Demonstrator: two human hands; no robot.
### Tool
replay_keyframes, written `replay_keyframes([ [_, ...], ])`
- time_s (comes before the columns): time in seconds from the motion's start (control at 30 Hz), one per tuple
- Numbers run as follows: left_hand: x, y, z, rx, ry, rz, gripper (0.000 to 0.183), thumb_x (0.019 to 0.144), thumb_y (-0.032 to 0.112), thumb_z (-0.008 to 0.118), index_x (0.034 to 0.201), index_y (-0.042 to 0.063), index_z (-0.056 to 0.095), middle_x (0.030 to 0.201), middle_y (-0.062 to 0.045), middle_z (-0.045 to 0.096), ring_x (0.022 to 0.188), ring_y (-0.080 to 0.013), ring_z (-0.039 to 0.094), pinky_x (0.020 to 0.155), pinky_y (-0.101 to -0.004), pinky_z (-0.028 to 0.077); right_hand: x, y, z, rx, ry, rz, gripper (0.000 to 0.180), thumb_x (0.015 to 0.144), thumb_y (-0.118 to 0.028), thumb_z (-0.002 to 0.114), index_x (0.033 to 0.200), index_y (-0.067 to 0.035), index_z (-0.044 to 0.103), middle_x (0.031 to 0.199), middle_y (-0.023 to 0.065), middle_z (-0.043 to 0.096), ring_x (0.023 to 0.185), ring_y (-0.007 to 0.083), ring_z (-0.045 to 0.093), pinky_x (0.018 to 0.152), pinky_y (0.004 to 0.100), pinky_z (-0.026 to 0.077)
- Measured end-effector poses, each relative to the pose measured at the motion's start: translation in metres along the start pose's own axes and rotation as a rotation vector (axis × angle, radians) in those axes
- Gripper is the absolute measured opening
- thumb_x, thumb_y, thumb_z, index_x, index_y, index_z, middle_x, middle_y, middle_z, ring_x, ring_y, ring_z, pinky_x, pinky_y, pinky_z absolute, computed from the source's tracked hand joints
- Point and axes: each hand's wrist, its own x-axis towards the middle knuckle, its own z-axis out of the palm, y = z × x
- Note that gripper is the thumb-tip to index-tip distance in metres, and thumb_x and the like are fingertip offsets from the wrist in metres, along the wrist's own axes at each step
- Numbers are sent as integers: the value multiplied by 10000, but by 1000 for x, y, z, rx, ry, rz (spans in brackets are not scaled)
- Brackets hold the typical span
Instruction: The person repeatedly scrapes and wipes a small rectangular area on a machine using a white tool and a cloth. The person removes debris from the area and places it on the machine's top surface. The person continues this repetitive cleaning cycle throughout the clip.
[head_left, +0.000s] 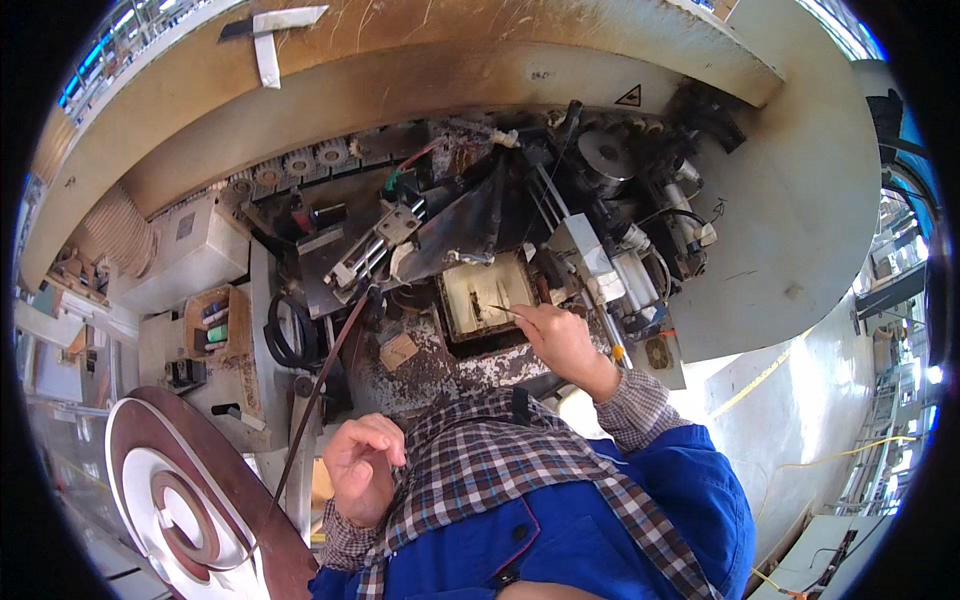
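My right hand (561, 341) is closed on a thin pointed tool (504, 308), whose tip reaches over a square metal tray (459, 289) with pale yellowish stuff in it. A dark slot or mark shows in the tray's pale surface. The exact kind of tool cannot be told. My left hand (366, 461) hangs in front of the plaid apron (487, 442), fingers loosely curled and apart, with nothing seen in it. Left of it a brown edge-banding strip (300, 420) runs from a large reel (180, 510) up into the machine.
A small box (238, 322) of coloured rolls stands at left. Metal guide rods (371, 259), a pneumatic cylinder (636, 281) and a round metal disc (604, 154) surround the tray. The open hood (450, 75) arches beyond; a paper tag (398, 351) lies left of the tray.
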Motion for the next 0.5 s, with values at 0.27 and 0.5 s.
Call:
replay_keyframes([
  [0.27,-6,-2,-3,27,-24,15,326,813,324,541,855,2,506,674,-104,508,604,-174,444,554,-294,337,18,16,53,-130,-73,85,139,869,-164,521,835,-35,561,614,180,605,526,348,611,452,428,491],
  [0.5,-15,1,-11,28,34,11,332,807,320,541,855,-8,516,687,-111,512,623,-181,460,569,-294,355,33,24,60,-191,-69,30,118,856,-154,546,883,-40,561,612,175,598,552,340,619,492,429,498],
])
